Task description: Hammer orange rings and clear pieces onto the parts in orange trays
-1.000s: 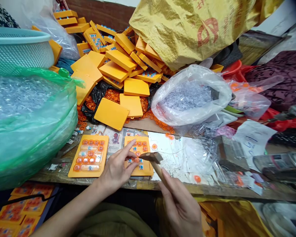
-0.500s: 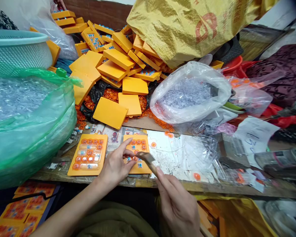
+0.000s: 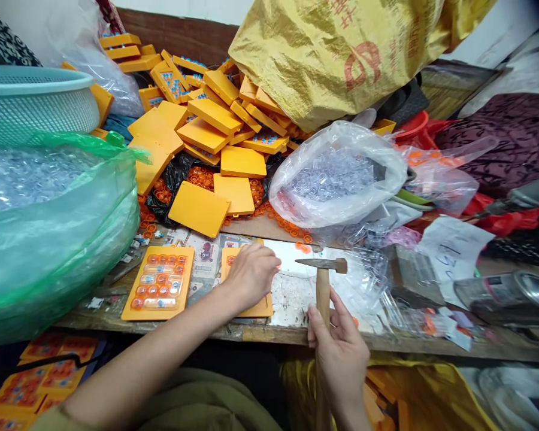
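Note:
My right hand [image 3: 339, 347] is closed around the wooden handle of a hammer [image 3: 323, 293]. The hammer stands upright, its metal head above the white board and its thin pointed end to the left. My left hand [image 3: 251, 278] reaches across a yellow-orange plastic panel [image 3: 263, 306] and hides most of it. Its fingertips are pinched together on a small orange ring [image 3: 278, 266], just past the panel's right edge. To the left lies a second panel [image 3: 130, 308], fitted with orange and clear caps.
Behind lies a heap of yellow-orange panels [image 3: 200, 209]. A green bag [image 3: 63, 251] of clear pieces bulges at the left, and a white bag [image 3: 291, 203] of similar pieces stands behind the board. A glass jar [image 3: 498, 296] lies at the right.
My left hand has moved right, from the panel's caps to the loose orange ring. My right hand has drawn the hammer off the panel to the right and turned it upright.

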Demonstrator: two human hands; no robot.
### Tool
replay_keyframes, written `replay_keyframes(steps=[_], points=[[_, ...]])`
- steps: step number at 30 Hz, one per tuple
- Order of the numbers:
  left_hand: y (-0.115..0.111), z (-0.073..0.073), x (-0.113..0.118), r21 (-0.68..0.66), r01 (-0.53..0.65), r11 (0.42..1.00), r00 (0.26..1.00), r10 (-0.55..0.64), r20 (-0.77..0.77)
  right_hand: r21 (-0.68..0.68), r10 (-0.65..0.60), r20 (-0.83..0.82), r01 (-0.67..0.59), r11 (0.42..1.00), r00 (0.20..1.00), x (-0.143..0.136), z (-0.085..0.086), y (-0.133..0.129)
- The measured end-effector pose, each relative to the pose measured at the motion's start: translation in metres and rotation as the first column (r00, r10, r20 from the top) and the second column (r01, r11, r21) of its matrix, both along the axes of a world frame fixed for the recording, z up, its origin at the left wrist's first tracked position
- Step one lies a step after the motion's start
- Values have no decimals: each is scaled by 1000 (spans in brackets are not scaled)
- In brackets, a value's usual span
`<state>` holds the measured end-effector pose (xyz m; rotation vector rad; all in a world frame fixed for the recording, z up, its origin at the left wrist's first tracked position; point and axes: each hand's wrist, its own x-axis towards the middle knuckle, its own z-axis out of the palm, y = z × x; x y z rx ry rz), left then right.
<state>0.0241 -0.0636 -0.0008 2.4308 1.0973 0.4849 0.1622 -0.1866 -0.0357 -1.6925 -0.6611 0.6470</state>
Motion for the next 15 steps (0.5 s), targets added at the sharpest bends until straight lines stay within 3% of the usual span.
replay_keyframes(steps=[2,5,12,15], points=[[14,3,22,-42,62,997,991,-67,-114,14,-1,-27,2,1000,1000,-1,-1,1],[30,3,36,-98,93,991,985,-105,-136,29,-7,-51,9,1000,999,-2,-4,1],[64,-13,28,-201,69,977,996,-79,-46,4,1,-76,-1,1000,997,-1,-3,1],[68,-19,31,-179,-21,984,997,34,74,11,16,-79,-15,1000,997,-1,-1,1]])
